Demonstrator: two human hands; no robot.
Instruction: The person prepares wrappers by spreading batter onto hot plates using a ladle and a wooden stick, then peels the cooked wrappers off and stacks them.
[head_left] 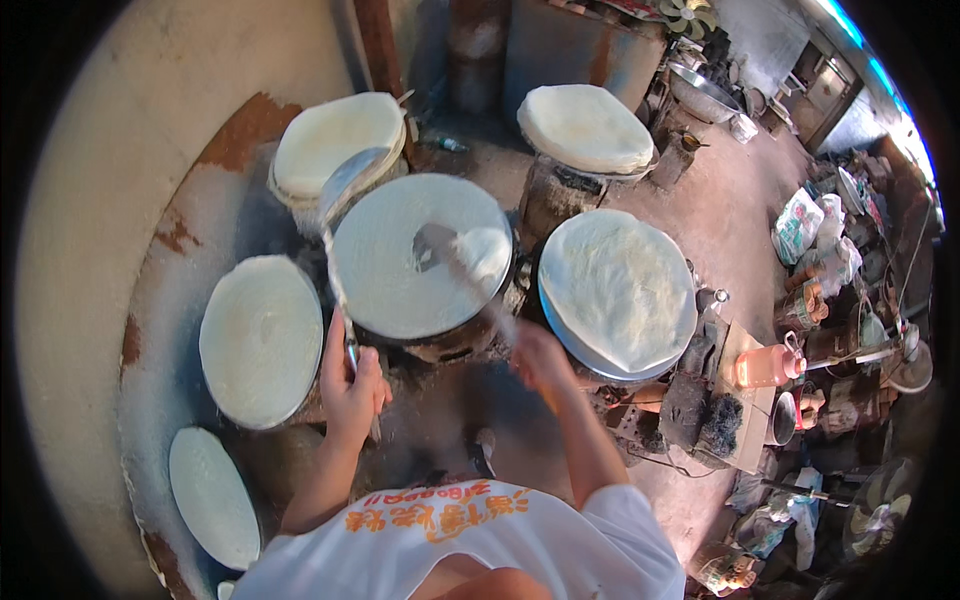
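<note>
My left hand (350, 392) is wrapped round the handle of a ladle (352, 178), whose metal head is raised near the far left flatbread stack. My right hand (541, 358) grips a long-handled spreader (434, 246), blurred by motion, over the round griddle (440, 335) in the middle. A thin sheet of pale batter (390, 270) covers the griddle top. A thicker white lump of batter (484, 252) lies beside the spreader's dark head. To the right, a stack of thin flatbreads (620, 290) rests on a round base.
Further flatbread stacks stand at far left (340, 145) and far right (585, 130). Round pale sheets lie at left (262, 340) and lower left (213, 495). A pink jug (765, 366) stands on a board at right. Beyond are bags (800, 228), a fan (882, 508) and a metal basin (703, 95).
</note>
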